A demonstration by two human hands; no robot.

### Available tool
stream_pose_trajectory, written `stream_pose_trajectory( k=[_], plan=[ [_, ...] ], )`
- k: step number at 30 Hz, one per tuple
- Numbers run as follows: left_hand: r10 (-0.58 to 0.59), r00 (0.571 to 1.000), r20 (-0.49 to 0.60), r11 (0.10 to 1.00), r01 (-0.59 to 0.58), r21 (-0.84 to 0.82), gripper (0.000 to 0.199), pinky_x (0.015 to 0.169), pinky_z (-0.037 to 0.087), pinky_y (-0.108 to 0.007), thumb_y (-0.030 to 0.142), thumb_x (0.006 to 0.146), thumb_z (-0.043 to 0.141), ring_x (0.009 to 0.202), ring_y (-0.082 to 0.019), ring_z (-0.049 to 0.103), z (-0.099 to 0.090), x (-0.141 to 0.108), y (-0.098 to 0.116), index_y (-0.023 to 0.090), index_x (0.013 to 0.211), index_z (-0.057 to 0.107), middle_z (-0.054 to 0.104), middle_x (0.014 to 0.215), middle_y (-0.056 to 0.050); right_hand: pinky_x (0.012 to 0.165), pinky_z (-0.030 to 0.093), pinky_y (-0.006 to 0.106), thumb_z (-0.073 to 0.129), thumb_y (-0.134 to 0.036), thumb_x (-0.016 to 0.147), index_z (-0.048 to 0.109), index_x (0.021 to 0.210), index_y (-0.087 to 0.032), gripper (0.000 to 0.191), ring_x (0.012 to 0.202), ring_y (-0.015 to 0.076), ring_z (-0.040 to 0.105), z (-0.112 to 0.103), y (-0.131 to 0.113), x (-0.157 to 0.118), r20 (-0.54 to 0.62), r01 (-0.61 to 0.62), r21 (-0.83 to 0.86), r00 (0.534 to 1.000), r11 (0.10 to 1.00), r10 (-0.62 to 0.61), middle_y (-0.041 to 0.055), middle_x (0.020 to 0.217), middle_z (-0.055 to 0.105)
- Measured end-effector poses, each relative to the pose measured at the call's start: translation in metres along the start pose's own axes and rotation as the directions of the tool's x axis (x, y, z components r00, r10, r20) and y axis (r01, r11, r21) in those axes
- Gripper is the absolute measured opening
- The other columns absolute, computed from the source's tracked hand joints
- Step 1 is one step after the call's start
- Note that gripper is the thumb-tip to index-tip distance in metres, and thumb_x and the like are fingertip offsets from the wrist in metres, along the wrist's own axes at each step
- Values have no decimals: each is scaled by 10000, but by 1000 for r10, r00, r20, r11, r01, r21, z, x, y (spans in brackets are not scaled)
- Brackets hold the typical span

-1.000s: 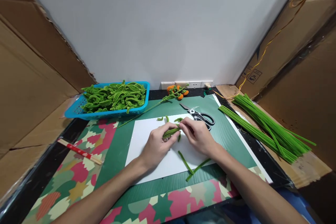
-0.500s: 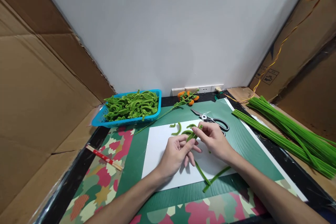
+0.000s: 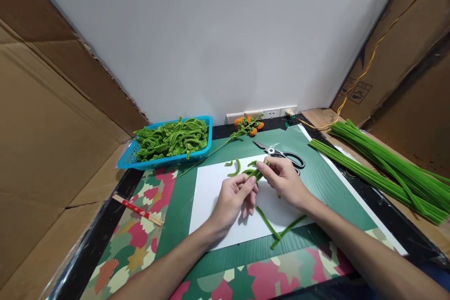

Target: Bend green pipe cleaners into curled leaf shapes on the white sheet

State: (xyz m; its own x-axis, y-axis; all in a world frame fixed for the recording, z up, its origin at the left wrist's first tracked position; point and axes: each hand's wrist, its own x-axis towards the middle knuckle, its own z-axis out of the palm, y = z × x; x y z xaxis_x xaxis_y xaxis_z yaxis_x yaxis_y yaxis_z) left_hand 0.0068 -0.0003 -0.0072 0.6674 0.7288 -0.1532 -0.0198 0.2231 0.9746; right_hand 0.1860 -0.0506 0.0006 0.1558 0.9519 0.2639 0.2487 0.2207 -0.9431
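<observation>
Over the white sheet [image 3: 207,206], my left hand [image 3: 235,198] pinches a green fuzzy stem piece [image 3: 258,174] between thumb and fingers. My right hand [image 3: 284,179] closes on the upper end of the same piece, its fingertips near my left thumb. Short curved green pieces [image 3: 238,168] lie on the sheet just beyond my left hand. Two longer green strips [image 3: 267,223] meet in a V below my hands. Black-handled scissors [image 3: 277,152] rest with blades apart behind my right hand.
A blue basket [image 3: 168,163] heaped with curled green pieces [image 3: 176,138] stands at the back left. Beside it lies an orange-flowered stem [image 3: 246,126]. Long green stems [image 3: 386,168] are bundled at right. Chopsticks in a red wrapper [image 3: 137,209] lie at left.
The view has shifted slightly. The fingers of my left hand have drawn in closer together, and my right fingertips have moved a little along the green piece.
</observation>
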Motion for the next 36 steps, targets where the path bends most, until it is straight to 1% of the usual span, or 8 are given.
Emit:
stream_pose_trajectory(
  k=[2,5,10,17,20,23,29,36],
  plan=[
    [2,1000,5,1000,-2,5,493,320,336,-152,615,908,777,350,-81,512,-2,-1,0,146,809,663,611,519,20,527,262,288,554,-646,1047,411,599,-230,628,532,109,316,2,2,0,43,3,-11,999,1000,-2,-60,548,365],
    [35,999,-10,996,-34,87,488,331,318,-159,593,896,800,329,-69,453,-1,-4,2,147,753,665,579,462,24,538,249,298,537,-546,1074,419,565,-223,614,513,107,305,6,4,-3,50,75,-165,996,983,-67,-56,524,364],
    [68,996,-50,969,-54,240,556,348,321,-178,554,903,803,336,-84,505,5,-8,3,156,578,589,651,491,-44,577,278,309,512,-356,1073,517,624,-212,472,515,119,367,7,5,-6,62,168,-379,986,910,-156,-24,558,490],
    [63,997,43,980,-70,184,459,378,344,-179,596,1010,650,412,-82,528,6,-8,0,171,839,616,639,629,6,533,268,294,526,-587,1071,515,574,-206,626,523,113,356,-2,6,-3,50,20,-174,999,984,-12,-36,530,455],
    [83,992,98,962,-105,251,444,449,405,-182,563,1066,576,457,-71,499,4,-9,-1,190,826,551,545,637,44,522,274,292,548,-660,1040,450,538,-220,674,512,111,350,2,7,-4,-2,-17,-111,1000,994,17,-41,500,418],
    [85,990,109,968,-109,226,455,448,382,-182,564,1063,580,446,-65,460,3,-9,-2,199,798,512,479,607,63,517,300,287,551,-681,1033,472,536,-216,686,502,109,366,6,8,-5,-6,-27,-46,1000,999,27,-36,497,438],
    [93,996,4,993,-93,71,421,335,288,-149,600,992,667,392,-45,485,2,-3,-2,201,926,551,571,717,58,497,273,293,560,-664,1039,483,521,-212,691,484,106,340,6,5,-5,-103,27,-103,994,994,-38,-35,484,416],
    [276,937,-212,957,-247,154,420,350,452,-189,453,861,875,466,-106,681,3,-6,-1,181,1125,695,744,1034,-59,496,228,313,525,-598,1075,436,533,-222,666,467,103,315,7,2,-10,-215,74,-193,970,978,-115,-32,486,388]
  ],
)
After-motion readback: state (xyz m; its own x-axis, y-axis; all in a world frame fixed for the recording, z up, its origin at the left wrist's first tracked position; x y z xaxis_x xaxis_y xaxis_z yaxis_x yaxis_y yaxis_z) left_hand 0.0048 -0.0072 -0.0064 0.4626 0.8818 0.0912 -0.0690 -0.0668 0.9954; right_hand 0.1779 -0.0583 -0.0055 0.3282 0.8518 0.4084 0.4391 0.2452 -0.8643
